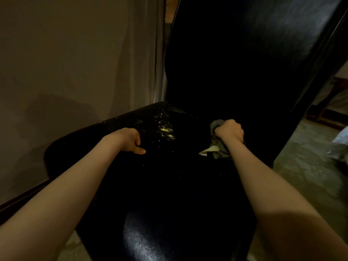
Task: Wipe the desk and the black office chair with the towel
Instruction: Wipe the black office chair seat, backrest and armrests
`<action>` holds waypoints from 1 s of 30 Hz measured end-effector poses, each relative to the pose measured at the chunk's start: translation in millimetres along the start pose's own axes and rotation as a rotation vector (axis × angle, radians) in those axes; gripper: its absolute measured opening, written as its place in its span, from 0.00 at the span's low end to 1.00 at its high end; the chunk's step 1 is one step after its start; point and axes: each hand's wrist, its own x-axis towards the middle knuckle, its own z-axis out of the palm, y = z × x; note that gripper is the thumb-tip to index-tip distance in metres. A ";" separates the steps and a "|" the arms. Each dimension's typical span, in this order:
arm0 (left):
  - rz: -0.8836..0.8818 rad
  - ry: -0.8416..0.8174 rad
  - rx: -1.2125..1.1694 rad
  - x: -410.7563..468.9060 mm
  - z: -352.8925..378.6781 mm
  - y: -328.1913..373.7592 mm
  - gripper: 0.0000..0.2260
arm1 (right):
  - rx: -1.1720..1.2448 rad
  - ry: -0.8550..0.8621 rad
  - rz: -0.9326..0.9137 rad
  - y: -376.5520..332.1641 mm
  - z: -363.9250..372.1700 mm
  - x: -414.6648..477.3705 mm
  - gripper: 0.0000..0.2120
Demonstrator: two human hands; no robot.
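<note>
Dim light here, and the black office chair [188,185] fills the middle of the view, its seat spreading toward the near edge and its tall backrest [244,53] rising at the far right. Both of the person's bare arms reach in from the near side, 1 on each side of the seat.

The right hand [228,131] is clenched tight around the towel [218,149], well toward the far right of the seat, close to where seat meets backrest. A grey bunch of cloth pokes out on the far side of the fist, and the rest trails out on the near side, with 1 pale corner lying against the black surface.

The left hand [131,140] sits on the left part of the seat with its fingers curled in and the thumb poking toward the right. It grasps nothing that can be seen.

Between the 2 hands, nearer the left one, there is a yellow smear [166,130] on the seat, with fine yellow specks scattered around it and up toward the far left edge. A glossy patch of reflected light shows on the near part of the seat.

A pale curtain [75,53] hangs on the left. Patterned floor [301,162] shows on the right.
</note>
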 end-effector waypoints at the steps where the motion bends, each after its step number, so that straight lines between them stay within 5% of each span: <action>1: 0.007 0.000 -0.001 0.6 0.8 -0.5 0.14 | 0.026 -0.003 -0.008 -7.7 4.8 -1.7 0.21; 7: -0.020 0.016 -0.003 1.5 3.3 5.0 0.14 | 0.162 -0.065 0.004 -95.8 48.1 -18.8 0.19; 13: -0.034 0.065 -0.017 -7.5 9.9 4.7 0.16 | 0.621 -0.218 -0.004 -141.3 56.1 -25.2 0.18; 20: -0.067 0.049 0.051 -12.9 5.2 11.8 0.17 | 0.841 -0.227 -0.131 -84.1 -19.3 -27.3 0.16; 30: -0.045 0.077 0.136 -17.3 4.0 14.1 0.18 | 1.076 -0.120 0.129 8.4 -70.7 -65.5 0.16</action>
